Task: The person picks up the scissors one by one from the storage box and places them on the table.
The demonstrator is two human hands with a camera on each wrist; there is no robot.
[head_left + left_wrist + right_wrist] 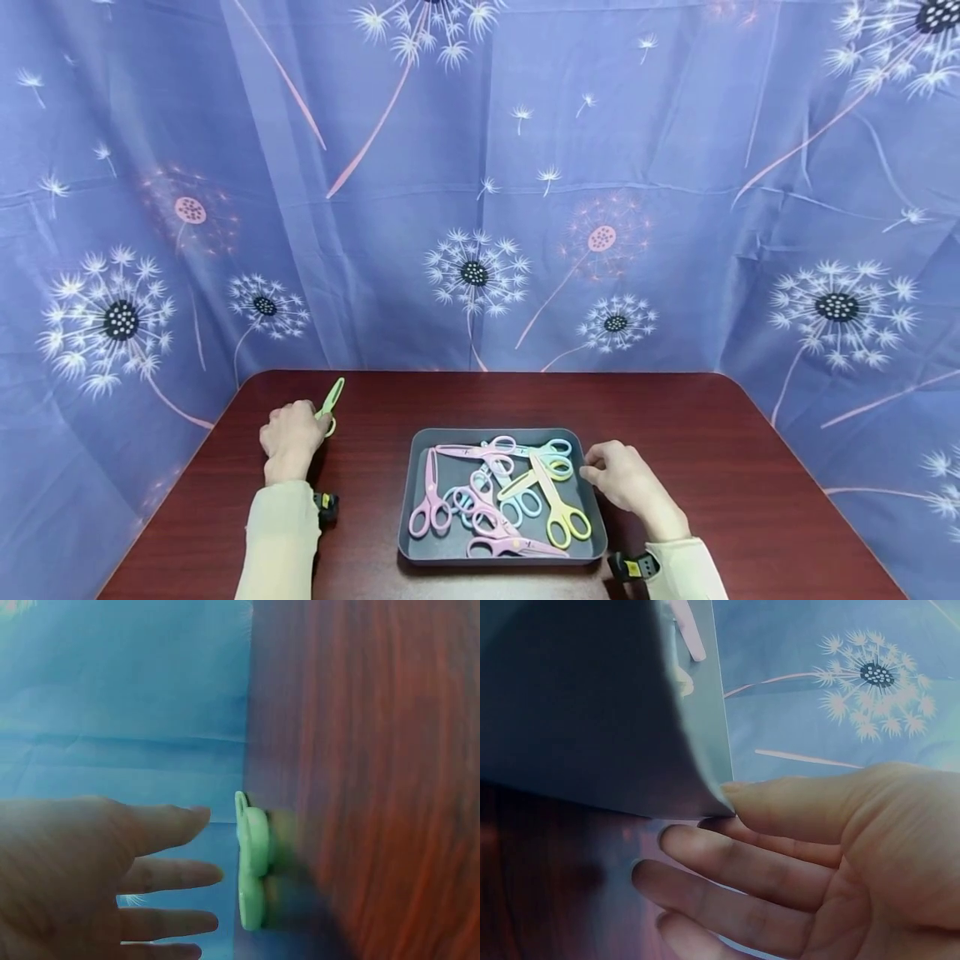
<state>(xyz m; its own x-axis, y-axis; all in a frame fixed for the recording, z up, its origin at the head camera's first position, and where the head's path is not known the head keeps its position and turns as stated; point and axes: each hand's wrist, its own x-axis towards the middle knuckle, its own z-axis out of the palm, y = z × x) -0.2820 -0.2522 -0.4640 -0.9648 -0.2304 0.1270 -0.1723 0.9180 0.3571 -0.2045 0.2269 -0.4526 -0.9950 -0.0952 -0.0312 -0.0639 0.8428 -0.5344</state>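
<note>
On the left of the table, a pair of green scissors (331,397) lies beside my left hand (291,433). In the left wrist view the fingers reach out nearly straight, with a small gap between them and the green handles (255,847). My right hand (630,482) is at the right side of a dark grey tray (450,547). Seen from the right wrist, the thumb (787,804) touches or nearly touches the tray's edge, and the other fingers bend loosely below. Pink scissors (430,497), blue scissors (553,447) and yellow scissors (557,502) overlap inside the tray.
A dark red-brown wooden table (720,467) carries everything. Behind and around it hangs a blue curtain (525,200) printed with dandelions. A black wrist camera (326,507) is strapped on the left, another camera (633,568) on the right.
</note>
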